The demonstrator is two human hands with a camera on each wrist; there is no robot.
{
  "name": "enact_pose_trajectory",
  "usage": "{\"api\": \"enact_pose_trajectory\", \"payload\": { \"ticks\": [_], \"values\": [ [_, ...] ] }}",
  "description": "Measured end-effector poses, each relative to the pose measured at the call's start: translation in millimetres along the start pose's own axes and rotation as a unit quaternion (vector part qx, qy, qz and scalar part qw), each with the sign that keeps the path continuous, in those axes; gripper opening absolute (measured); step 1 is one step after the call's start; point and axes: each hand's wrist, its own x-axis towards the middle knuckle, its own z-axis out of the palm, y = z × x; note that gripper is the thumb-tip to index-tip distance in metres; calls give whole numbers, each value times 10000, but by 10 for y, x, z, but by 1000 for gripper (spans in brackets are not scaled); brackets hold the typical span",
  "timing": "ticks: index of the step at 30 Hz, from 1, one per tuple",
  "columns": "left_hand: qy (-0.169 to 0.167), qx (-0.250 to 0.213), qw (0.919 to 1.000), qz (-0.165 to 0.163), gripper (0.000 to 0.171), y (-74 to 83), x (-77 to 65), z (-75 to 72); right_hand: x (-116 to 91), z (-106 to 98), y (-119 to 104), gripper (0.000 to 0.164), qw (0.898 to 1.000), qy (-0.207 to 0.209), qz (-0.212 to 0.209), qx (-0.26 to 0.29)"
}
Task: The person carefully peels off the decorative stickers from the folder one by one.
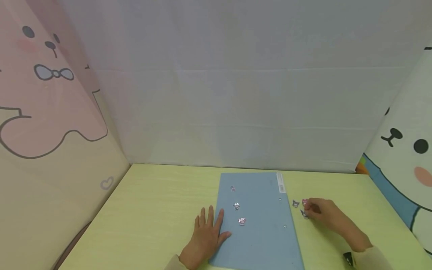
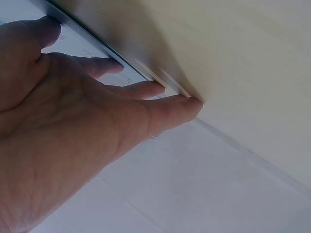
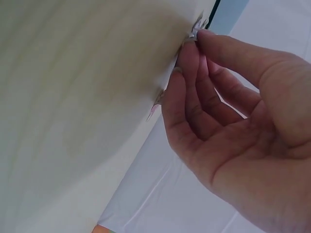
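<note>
My left hand (image 1: 206, 238) rests with spread, straight fingers across the left edge of a light blue flat board (image 1: 260, 247). In the left wrist view, the thumb lies over the board (image 2: 92, 44) while other fingertips touch the table. To the board's right, my right hand (image 1: 324, 213) pinches a small shiny character-shaped piece (image 1: 304, 215) between thumb and index finger. That silvery piece (image 3: 196, 33) shows at the fingertips in the right wrist view. A pink piece (image 1: 305, 201) and a grey-purple piece (image 1: 295, 203) lie close by on the table.
On the board sit several small pieces: a pink one (image 1: 242, 221), a white one (image 1: 236, 206), a smaller one (image 1: 233, 188) and clear round dots (image 1: 285, 226). A barcode label (image 1: 281, 182) marks its corner. A black object (image 1: 348, 258) lies beside the right sleeve. Printed curtains surround the table.
</note>
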Motion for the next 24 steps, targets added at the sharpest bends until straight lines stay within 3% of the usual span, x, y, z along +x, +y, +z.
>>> {"api": "enact_pose_trajectory", "payload": {
  "ticks": [24],
  "values": [
    [150, 23, 9999, 42, 67, 2, -13, -8, -14, 6, -25, 14, 9999, 114, -49, -6]
  ]
}}
